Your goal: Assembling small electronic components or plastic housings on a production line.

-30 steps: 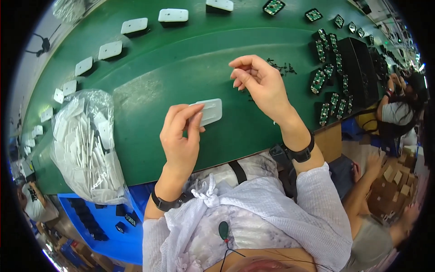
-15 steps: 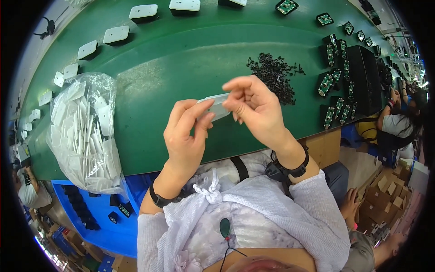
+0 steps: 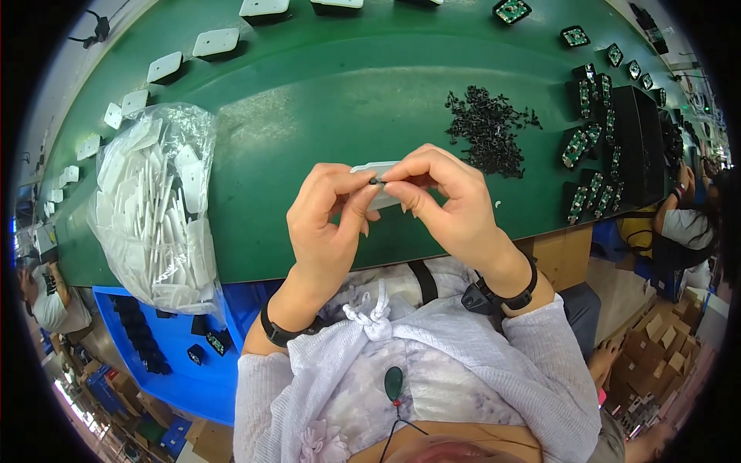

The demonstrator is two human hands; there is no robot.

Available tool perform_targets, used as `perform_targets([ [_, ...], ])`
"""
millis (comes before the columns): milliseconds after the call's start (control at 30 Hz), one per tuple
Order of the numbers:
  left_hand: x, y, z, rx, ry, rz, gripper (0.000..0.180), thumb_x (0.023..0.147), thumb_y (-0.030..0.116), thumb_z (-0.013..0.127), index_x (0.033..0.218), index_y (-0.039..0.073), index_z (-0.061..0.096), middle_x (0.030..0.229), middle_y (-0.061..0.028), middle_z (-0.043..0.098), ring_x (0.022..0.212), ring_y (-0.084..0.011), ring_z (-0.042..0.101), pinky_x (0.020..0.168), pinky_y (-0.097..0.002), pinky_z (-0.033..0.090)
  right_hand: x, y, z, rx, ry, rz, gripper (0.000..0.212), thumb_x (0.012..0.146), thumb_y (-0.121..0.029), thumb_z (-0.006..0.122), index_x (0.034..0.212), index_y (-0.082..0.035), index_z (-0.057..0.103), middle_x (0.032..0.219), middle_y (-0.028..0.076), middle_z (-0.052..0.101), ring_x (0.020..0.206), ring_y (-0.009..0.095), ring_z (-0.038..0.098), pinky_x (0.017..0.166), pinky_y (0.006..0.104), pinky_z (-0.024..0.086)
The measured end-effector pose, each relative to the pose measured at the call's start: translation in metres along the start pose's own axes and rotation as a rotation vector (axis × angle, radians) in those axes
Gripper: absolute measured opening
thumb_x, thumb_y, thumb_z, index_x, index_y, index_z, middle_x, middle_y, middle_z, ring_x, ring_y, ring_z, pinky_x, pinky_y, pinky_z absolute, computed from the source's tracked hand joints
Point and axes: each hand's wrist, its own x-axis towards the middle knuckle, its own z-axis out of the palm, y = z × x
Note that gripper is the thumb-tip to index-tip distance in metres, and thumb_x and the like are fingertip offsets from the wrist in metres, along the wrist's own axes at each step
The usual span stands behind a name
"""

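Observation:
In front of my chest, both hands meet at a thin white plastic cover [image 3: 378, 167]. My left hand [image 3: 328, 207] is closed, its thumb and fingers gripping the cover's left side. A small black part [image 3: 376, 181] shows between the fingertips of both hands, against the cover. My right hand [image 3: 454, 202] pinches thumb and forefinger together at that part's right end. Fingers hide much of the cover and the black part's shape. Beyond my right hand lies a heap of small black parts [image 3: 488, 127] on the green table [image 3: 324, 108].
A clear bag of white covers [image 3: 154, 224] lies on the left. Black housings with green circuit boards [image 3: 575, 147] stand right, beside a black box [image 3: 634, 147]. White-topped housings [image 3: 216, 43] line the far left. A blue bin [image 3: 174, 386] sits below; a white scrap [image 3: 498, 204] lies by my right hand.
My right hand has closed in toward the left fingertips, and a small black part now shows between them. A small white scrap has appeared on the table. The whole view has shifted slightly.

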Motion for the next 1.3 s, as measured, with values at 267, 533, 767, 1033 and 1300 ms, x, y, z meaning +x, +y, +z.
perform_targets([
  [267,-0.003,-0.005,0.001,-0.123,-0.04,-0.025,0.024,0.087,-0.008,0.059,0.111,-0.004,0.057,0.102,-0.0122,0.058,0.074,-0.0153,0.064,0.058,-0.0227,0.054,0.002,0.0,0.004,-0.221,0.111,-0.143,0.008,0.083,-0.001,0.068,0.089,0.0,0.063,0.083,0.006,0.059,0.067,0.011,0.053,0.057,0.0227,0.042],
  [533,-0.001,-0.006,-0.003,-0.364,-0.058,-0.275,0.027,0.091,-0.008,0.054,0.117,-0.006,0.05,0.106,-0.0138,0.059,0.087,-0.0186,0.064,0.076,-0.0284,0.055,0.004,0.005,0.006,-0.362,0.101,-0.193,0.007,0.083,-0.001,0.068,0.085,-0.001,0.062,0.08,0.004,0.057,0.059,0.009,0.049,0.051,0.0219,0.039],
  [767,-0.003,-0.009,0.004,-0.25,-0.023,-0.011,0.012,0.09,-0.007,0.056,0.102,-0.006,0.056,0.107,-0.0122,0.054,0.088,-0.0184,0.063,0.075,-0.0285,0.056,0.006,0.005,0.015,-0.366,0.135,-0.131,0.008,0.083,0.0,0.067,0.084,0.0,0.059,0.075,0.002,0.055,0.059,0.006,0.05,0.049,0.0211,0.039],
  [1033,-0.004,-0.01,0.0,-0.095,-0.05,0.094,0.008,0.088,-0.008,0.057,0.096,-0.005,0.057,0.102,-0.0133,0.055,0.079,-0.0165,0.062,0.066,-0.0262,0.056,0.0,0.017,0.02,-0.289,0.21,-0.221,0.016,0.081,-0.003,0.071,0.088,-0.003,0.057,0.081,0.004,0.054,0.061,0.007,0.047,0.051,0.0212,0.039],
  [1300,-0.009,-0.001,-0.005,-0.254,-0.226,-0.204,0.008,0.092,-0.005,0.052,0.099,-0.008,0.054,0.098,-0.0138,0.055,0.074,-0.0172,0.063,0.061,-0.0252,0.055,0.003,-0.002,-0.02,-0.328,-0.052,0.002,0.024,0.075,-0.015,0.078,0.081,-0.004,0.057,0.075,0.002,0.055,0.057,0.009,0.049,0.05,0.0236,0.04],
])
